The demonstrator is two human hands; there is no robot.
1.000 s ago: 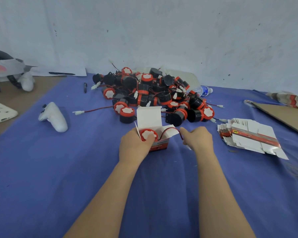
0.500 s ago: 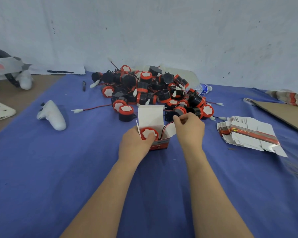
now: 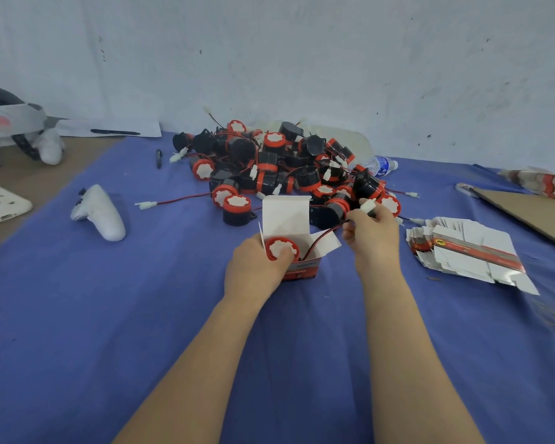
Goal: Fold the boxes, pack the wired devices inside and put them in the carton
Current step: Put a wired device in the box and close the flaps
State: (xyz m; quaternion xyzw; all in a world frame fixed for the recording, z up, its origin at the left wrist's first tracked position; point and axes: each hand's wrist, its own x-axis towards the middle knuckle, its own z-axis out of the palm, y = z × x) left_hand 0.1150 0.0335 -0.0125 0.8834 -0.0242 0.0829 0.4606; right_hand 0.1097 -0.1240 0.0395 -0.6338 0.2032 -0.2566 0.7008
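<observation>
— What's in the box?

— I see one small box (image 3: 297,248) at frame centre on the desk (image 3: 109,315), top flap up. One wired device (image 3: 282,249) sits in it, red-and-white face up. Left hand (image 3: 257,267) wraps the box's left side, thumb on the device.

— Right grip?

— Right hand (image 3: 370,233) is pinched shut on the device's wire (image 3: 326,233), white connector (image 3: 367,205) at its fingertips, just right of the box.

— Changes?

— Half a second ago that hand was over the box's right flap; now it's lifted up-right, wire drawn out. Loose pile of devices (image 3: 285,168) behind, flat boxes (image 3: 468,251) at right.
</observation>
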